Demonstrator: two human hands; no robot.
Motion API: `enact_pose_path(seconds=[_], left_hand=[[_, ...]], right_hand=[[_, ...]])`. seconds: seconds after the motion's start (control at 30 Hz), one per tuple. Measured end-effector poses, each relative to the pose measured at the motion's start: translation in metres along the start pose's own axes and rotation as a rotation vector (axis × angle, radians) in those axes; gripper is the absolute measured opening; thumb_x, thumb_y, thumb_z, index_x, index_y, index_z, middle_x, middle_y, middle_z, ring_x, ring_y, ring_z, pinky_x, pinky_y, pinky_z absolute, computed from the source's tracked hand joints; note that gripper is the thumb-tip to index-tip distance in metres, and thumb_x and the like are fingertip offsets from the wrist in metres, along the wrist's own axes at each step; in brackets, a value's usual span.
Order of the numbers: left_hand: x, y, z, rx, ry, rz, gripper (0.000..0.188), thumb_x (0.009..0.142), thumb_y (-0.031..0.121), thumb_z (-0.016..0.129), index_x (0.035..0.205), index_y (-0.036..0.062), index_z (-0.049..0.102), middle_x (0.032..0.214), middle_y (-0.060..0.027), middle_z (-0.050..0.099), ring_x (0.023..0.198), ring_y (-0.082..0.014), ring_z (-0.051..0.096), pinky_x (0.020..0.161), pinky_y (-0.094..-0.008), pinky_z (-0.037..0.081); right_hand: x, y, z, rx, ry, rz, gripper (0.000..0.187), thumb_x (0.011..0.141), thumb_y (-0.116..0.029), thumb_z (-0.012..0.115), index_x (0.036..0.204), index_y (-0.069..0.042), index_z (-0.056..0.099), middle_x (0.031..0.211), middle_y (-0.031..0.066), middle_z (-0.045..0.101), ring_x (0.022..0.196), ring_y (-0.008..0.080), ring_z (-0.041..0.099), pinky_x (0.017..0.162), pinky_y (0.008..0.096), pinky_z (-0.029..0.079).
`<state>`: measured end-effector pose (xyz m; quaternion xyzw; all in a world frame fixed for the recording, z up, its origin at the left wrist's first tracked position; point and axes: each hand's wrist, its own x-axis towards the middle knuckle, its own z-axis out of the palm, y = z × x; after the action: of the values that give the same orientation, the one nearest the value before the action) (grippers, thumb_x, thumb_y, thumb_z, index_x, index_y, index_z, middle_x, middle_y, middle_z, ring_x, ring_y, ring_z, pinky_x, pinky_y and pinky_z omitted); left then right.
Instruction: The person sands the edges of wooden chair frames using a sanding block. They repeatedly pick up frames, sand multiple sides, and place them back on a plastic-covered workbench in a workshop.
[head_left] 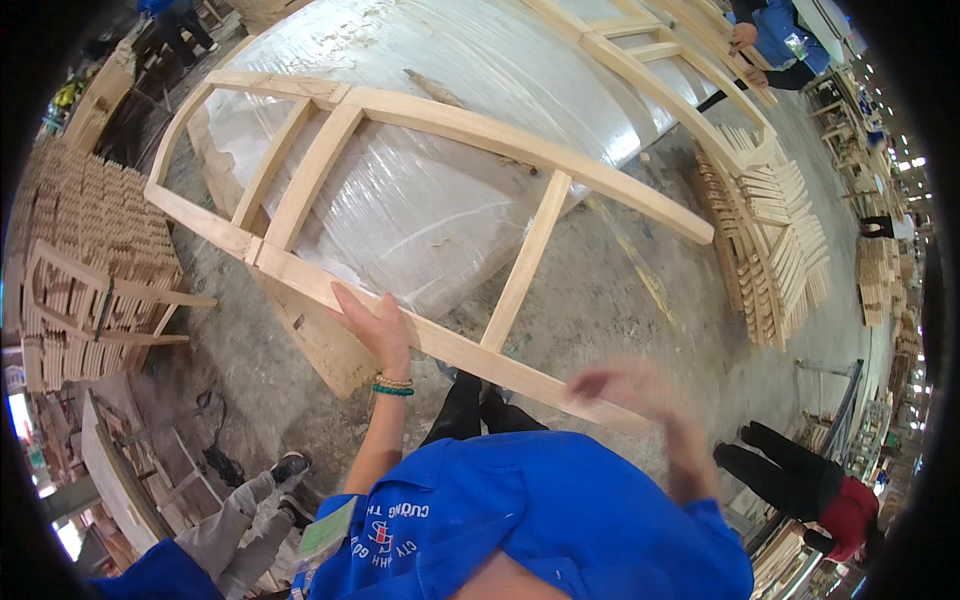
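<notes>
Wooden frame point(527, 262) partly over the plastic-wrapped counter point(420, 215). Likely stiff, fairly light, unwieldy lengthwise; grip near rail point(455, 350) at 2 spread points. Left hand point(375, 330): fingers curled on that rail. Right hand point(635, 388): blurred, can't tell.

Our left forearm point(378, 435) points toward twelve o'clock, our left hand's point(378, 328) thumb and fingers parted; our right hand point(622, 388), blurred, lies toward four o'clock.
</notes>
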<state>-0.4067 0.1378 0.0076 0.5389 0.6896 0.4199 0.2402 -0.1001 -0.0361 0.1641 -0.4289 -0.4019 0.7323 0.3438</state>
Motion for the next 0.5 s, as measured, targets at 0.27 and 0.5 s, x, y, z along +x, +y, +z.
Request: enact_pose_path(seconds=[0.27, 0.5], left_hand=[[0.005, 0.003, 0.013, -0.105, -0.063, -0.028, 0.077, 0.075, 0.006, 0.063, 0.145, 0.0027, 0.031, 0.152, -0.0326, 0.013, 0.144, -0.0432, 0.002, 0.116, -0.0430, 0.010], [0.006, -0.002, 0.007, -0.097, -0.059, -0.047, 0.073, 0.076, 0.009, 0.063, 0.143, 0.0064, 0.036, 0.152, -0.0309, 0.015, 0.144, -0.0420, 0.002, 0.116, -0.0474, 0.007]], right_hand=[[0.272, -0.108, -0.214, -1.042, 0.660, -0.084, 0.037, 0.086, -0.034, 0.060, 0.105, -0.004, 0.069, 0.099, 0.0196, 0.069, 0.094, 0.0320, 0.065, 0.083, 0.0377, 0.050], [0.412, -0.093, -0.222, -1.101, 0.413, 0.341, 0.053, 0.078, -0.049, 0.071, 0.095, 0.001, 0.071, 0.088, 0.0121, 0.071, 0.070, 0.0227, 0.068, 0.060, 0.0374, 0.056]])
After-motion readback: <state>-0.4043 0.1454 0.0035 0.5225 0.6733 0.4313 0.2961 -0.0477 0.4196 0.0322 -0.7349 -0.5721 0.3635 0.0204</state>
